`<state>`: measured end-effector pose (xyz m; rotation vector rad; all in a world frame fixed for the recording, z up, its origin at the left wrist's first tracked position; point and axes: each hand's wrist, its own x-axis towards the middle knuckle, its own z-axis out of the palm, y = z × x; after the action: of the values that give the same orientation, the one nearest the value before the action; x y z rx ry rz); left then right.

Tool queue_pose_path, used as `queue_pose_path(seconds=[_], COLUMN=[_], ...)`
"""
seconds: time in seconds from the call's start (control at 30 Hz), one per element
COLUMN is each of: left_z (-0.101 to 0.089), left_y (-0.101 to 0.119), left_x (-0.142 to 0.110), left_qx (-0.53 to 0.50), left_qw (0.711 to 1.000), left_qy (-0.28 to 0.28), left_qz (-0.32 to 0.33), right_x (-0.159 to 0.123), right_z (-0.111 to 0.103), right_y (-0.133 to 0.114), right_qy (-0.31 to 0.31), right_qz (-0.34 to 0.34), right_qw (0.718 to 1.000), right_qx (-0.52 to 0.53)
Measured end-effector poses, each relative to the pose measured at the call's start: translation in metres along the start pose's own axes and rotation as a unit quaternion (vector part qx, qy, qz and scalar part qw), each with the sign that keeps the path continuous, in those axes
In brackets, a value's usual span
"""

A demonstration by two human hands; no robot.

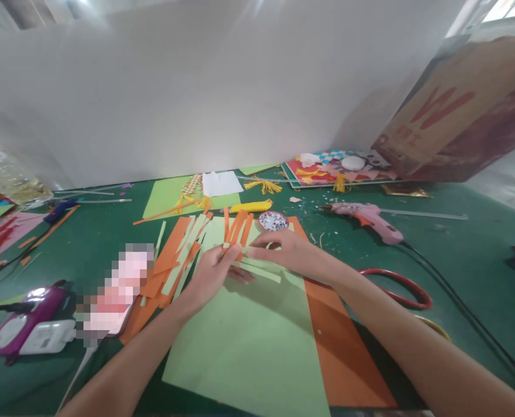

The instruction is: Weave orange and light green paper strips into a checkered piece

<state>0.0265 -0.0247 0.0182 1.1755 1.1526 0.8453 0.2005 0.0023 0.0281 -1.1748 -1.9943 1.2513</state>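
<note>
Over a pale green paper sheet [249,336], my left hand [212,269] pinches a fan of orange paper strips [239,223] between thumb and fingers. A pale green paper strip [261,271] crosses beneath the orange ones and sticks out to the right, below my right fingers. My right hand [286,249] reaches in from the right, its thumb and fingertips closed at a light green strip among the orange strips. Exactly how the strips pass over and under each other is hidden by my fingers. Loose orange and green strips [175,260] lie left of my left hand.
An orange sheet [339,347] lies under the green one. A pink glue gun [370,220] trails its cord at right. A yellow cutter [251,206] and small dish [273,220] are behind my hands. A phone [114,295] and purple device [23,324] sit left.
</note>
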Motion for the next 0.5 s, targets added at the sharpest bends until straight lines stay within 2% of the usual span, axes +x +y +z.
queue_pose_path(seconds=[0.1,0.27,0.5], left_z=[0.002,0.002,0.004], left_y=[0.001,-0.002,-0.005], left_x=[-0.001,0.000,0.001], left_qx=[0.009,0.009,-0.002], left_qw=[1.000,0.999,0.999], left_qy=[-0.013,-0.029,-0.041], left_qz=[-0.004,-0.014,-0.017], right_x=[0.002,0.006,0.005], right_z=[0.003,0.012,0.016], right_y=[0.004,0.014,0.008], right_qy=[0.016,0.078,0.092], right_qz=[0.018,0.011,0.054], right_qw=[0.998,0.991,0.975], right_qx=[0.057,0.113,0.196])
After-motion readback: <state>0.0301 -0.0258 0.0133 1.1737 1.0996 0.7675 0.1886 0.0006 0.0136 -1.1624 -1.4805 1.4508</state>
